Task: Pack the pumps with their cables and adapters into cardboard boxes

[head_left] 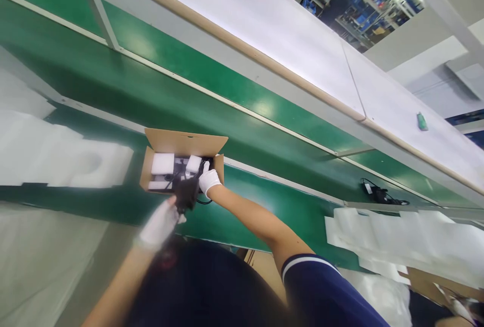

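An open cardboard box (pixel 188 138) sits on the green bench with its lid raised at the back. White foam blocks (pixel 163 164) and black and grey items lie inside it. My left hand (pixel 161 222), gloved in white and smeared by motion, grips a black power adapter (pixel 187 194) at the box's front edge. At the box's right end is my right hand (pixel 208 178), also gloved, its fingers closed around a bundle of black cable (pixel 206 162); its fingertips are partly hidden. A loop of cord hangs over the front edge between both hands.
White foam sheets (pixel 64 158) are stacked on the left, and more foam sheets (pixel 404 236) lie at the right. Another black adapter with cable (pixel 378 193) rests at the right back. A long white shelf (pixel 264 29) runs above the green bench (pixel 249 206). Part of another person's hand (pixel 454 321) shows bottom right.
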Available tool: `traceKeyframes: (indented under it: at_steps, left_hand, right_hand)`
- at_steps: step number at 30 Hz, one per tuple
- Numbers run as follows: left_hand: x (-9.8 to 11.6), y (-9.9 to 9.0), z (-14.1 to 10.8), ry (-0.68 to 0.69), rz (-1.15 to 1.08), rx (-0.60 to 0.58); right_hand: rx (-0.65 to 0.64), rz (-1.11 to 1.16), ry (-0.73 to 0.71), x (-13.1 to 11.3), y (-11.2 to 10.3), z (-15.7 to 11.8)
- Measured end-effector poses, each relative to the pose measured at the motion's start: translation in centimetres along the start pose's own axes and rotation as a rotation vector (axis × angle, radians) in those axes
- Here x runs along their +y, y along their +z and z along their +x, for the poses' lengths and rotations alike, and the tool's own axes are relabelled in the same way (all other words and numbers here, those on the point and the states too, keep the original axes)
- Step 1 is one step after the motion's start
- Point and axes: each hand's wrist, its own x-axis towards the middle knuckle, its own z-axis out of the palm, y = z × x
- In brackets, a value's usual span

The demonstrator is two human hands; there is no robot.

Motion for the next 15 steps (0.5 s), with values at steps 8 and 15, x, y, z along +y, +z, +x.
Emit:
traceKeyframes:
  at_steps: [8, 15]
  left_hand:
    - [7.7, 2.1, 4.8, 0.042, -0.007, -0.009]
    - [8.4, 1.3, 7.1, 0.232, 0.325, 0.148]
  right_hand:
    - [0.176, 0.624, 0.029, 1.7, -2.2, -4.2]
    - [0.239, 0.418, -0.095, -1.0, -0.4, -1.9]
